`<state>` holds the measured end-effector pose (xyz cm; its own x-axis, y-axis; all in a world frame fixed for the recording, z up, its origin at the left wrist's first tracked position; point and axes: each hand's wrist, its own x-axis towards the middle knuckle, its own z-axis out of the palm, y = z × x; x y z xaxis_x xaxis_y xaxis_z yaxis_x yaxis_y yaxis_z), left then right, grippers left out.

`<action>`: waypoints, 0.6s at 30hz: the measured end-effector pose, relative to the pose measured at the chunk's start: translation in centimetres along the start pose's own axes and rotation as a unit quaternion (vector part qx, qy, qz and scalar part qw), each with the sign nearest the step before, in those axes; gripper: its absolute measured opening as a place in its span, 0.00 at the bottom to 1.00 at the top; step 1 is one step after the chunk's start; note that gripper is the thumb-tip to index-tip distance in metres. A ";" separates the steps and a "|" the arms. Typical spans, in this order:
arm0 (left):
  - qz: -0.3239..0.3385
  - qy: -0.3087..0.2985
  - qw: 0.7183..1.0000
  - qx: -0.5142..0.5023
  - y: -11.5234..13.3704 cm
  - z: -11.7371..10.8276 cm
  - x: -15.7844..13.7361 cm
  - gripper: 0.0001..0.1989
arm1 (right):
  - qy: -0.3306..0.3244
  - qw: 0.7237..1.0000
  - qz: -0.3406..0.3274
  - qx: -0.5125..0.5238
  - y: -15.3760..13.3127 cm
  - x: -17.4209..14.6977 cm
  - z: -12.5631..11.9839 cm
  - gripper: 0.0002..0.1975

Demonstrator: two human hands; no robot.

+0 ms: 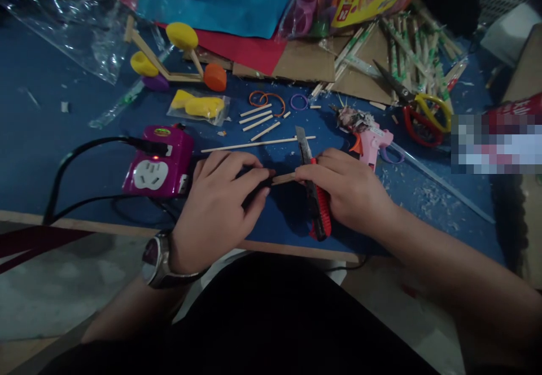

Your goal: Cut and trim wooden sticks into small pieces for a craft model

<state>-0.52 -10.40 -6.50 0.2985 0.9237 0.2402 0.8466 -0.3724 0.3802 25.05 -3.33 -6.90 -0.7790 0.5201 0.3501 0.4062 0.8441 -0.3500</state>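
Between my two hands a short wooden stick (283, 179) lies just above the blue tabletop. My left hand (220, 200), with a watch on its wrist, pinches the stick's left end between thumb and fingers. The red and black utility knife (317, 200) is in my right hand (351, 191), its blade out and pointing away from me. Right-hand fingertips also meet the stick's right end. Just beyond my hands lie a long thin stick (258, 144) and several short cut sticks (256, 116). A pink glue gun (370, 140) rests beyond my right hand.
A purple power socket (158, 163) with a black cable stands left. Scissors (417, 109), bundled chopsticks (410, 53) and cardboard (288, 64) lie at the back right. Behind the socket are a stick frame with yellow and orange discs (182, 36) and bagged yellow balloons (199, 105).
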 end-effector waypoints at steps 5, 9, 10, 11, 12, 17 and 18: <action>0.003 0.037 0.999 -0.008 -0.1 0.2 -0.2 0.10 | -0.011 1.000 0.015 0.017 -0.8 -0.3 -0.1 0.17; 0.009 0.057 0.998 -0.004 -0.2 0.4 -0.2 0.07 | -0.013 0.999 0.016 0.040 -1.2 -0.3 -0.1 0.18; 0.012 0.060 0.998 -0.003 -0.1 0.4 -0.3 0.07 | -0.013 0.999 0.017 0.045 -1.2 -0.3 -0.1 0.18; 0.013 0.063 0.998 0.000 -0.1 0.3 -0.4 0.07 | -0.014 0.999 0.017 0.047 -1.2 -0.3 -0.1 0.18; 0.011 0.067 0.998 0.003 0.1 0.2 -0.6 0.07 | -0.015 0.999 0.019 0.047 -1.2 -0.3 -0.1 0.17; -0.009 0.042 0.999 0.017 0.8 -0.4 -1.9 0.11 | -0.018 0.999 0.018 0.048 -1.2 -0.3 -0.3 0.16; -0.009 0.036 0.999 0.017 0.9 -0.4 -2.1 0.12 | -0.019 0.998 0.018 0.051 -1.2 -0.3 -0.3 0.17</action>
<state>-0.58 -12.72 -6.35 0.2525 0.9207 0.2976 0.8659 -0.3523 0.3551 24.94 -4.46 -6.33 -0.7832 0.5428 0.3034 0.3852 0.8065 -0.4485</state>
